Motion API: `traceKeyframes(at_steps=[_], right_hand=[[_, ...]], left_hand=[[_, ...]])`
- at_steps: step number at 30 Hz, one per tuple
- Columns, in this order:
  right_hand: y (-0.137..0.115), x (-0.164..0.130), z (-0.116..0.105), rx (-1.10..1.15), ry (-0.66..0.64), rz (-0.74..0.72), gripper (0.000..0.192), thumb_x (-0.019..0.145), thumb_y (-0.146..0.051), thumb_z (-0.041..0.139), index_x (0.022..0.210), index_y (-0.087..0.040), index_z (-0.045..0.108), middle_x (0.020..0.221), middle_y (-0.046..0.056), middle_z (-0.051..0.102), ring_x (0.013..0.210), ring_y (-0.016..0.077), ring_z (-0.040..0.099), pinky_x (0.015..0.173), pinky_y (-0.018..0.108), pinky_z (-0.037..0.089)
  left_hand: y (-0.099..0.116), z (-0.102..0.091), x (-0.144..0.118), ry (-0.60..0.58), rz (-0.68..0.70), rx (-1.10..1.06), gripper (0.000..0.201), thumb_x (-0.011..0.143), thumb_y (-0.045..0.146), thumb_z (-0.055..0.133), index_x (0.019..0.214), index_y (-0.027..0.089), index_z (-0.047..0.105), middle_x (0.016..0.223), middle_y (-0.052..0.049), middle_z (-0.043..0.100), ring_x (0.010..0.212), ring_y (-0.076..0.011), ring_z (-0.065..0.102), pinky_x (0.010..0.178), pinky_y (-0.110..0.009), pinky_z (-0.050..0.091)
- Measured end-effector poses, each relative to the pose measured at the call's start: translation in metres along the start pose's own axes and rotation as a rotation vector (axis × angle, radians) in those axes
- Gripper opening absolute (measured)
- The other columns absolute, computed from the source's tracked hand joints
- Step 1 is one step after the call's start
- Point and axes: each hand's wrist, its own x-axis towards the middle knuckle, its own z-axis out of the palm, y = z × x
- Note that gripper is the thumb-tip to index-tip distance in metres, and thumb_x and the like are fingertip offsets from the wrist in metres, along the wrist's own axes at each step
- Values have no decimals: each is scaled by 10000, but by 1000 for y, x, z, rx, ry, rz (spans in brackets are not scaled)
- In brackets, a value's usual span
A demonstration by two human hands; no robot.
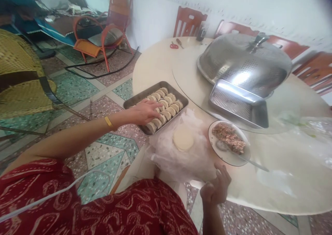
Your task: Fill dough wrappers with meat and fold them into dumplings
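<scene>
My left hand [147, 112] reaches over a dark metal tray [178, 90] holding rows of folded dumplings [166, 115]. Its fingers are stretched out and touch the dumplings, covering some of them. My right hand [217, 186] hovers at the table's near edge, fingers curled in, with no object visible in it. Between the hands, a stack of round dough wrappers [183, 138] lies on a crumpled clear plastic bag [166, 155]. To the right, a plate [214, 144] carries minced filling [229, 138], with a spoon [254, 164] resting in it and its handle over the rim.
Beyond the plate, an empty metal tray [240, 107] leans against a large perforated metal dome [241, 62] on the glass turntable [186, 69]. Red-handled scissors [174, 46] and a dark bottle [201, 32] are at the far edge. A rocking chair [103, 44] stands left.
</scene>
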Motion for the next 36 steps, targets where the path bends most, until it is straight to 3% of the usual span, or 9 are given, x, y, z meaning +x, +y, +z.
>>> traceKeyframes(at_steps=[8, 12, 17, 20, 22, 26, 29, 32, 36], right_hand=[[-2, -1, 1, 21, -24, 19, 365, 924, -249, 403, 1235, -134, 554, 1162, 189, 637, 1174, 366, 589, 914, 672, 485], [-4, 0, 2, 22, -26, 28, 407, 927, -272, 389, 1296, -154, 512, 1186, 187, 624, 1164, 351, 586, 901, 657, 494], [-5, 1, 4, 32, -63, 23, 432, 931, -254, 373, 1345, -169, 458, 1188, 182, 602, 1162, 330, 568, 922, 660, 477], [-5, 3, 7, 34, -28, 12, 459, 923, -245, 382, 1370, -155, 439, 1199, 191, 601, 1172, 333, 561, 913, 656, 481], [-5, 5, 8, 32, -5, 0, 452, 919, -240, 386, 1358, -151, 454, 1188, 190, 611, 1169, 334, 565, 905, 650, 486], [-7, 8, 10, 75, 4, 14, 448, 917, -228, 388, 1350, -146, 467, 1200, 190, 614, 1169, 329, 571, 903, 632, 490], [-8, 13, 8, 137, 0, 19, 453, 925, -235, 384, 1360, -145, 468, 1232, 193, 606, 1181, 331, 565, 904, 622, 486], [-9, 18, 3, 202, -31, 6, 450, 927, -249, 396, 1362, -161, 474, 1274, 185, 594, 1197, 331, 553, 900, 613, 483], [-10, 10, -14, 301, -153, 74, 451, 921, -251, 410, 1359, -169, 484, 1342, 183, 545, 1209, 340, 544, 889, 592, 484]], left_hand=[[-1, 1, 33, -1, -19, 31, 375, 909, 218, 479, 1224, 325, 653, 1424, -80, 478, 1201, -280, 500, 977, -438, 376], [-2, 5, 41, 13, 16, 48, 350, 914, 221, 474, 1192, 308, 668, 1424, -91, 470, 1255, -291, 467, 1009, -450, 364], [-2, 1, 58, 17, -63, -4, 359, 908, 220, 483, 1217, 289, 654, 1457, -102, 466, 1262, -312, 474, 1029, -499, 363], [-9, -7, 59, 94, -161, -109, 449, 919, 241, 455, 1360, 212, 529, 1458, -134, 474, 1305, -301, 452, 1064, -496, 357], [-17, -11, 44, 198, -224, -215, 518, 922, 297, 465, 1412, 131, 451, 1437, -159, 495, 1327, -277, 441, 1111, -456, 332], [-22, -14, -22, 540, -584, -393, 610, 891, 348, 543, 1442, 139, 390, 1469, -139, 449, 1350, -275, 399, 1147, -439, 286], [-9, -8, -69, 677, -991, -666, 706, 884, 292, 569, 1497, 152, 249, 1485, -121, 384, 1328, -232, 378, 1122, -378, 302], [6, 3, -93, 607, -1223, -836, 681, 907, 320, 517, 1481, 102, 220, 1357, -144, 476, 1193, -222, 488, 1010, -354, 403], [13, 7, -96, 351, -1424, -1209, 562, 890, 527, 479, 1263, 108, 509, 1048, -127, 642, 910, -240, 623, 760, -360, 513]])
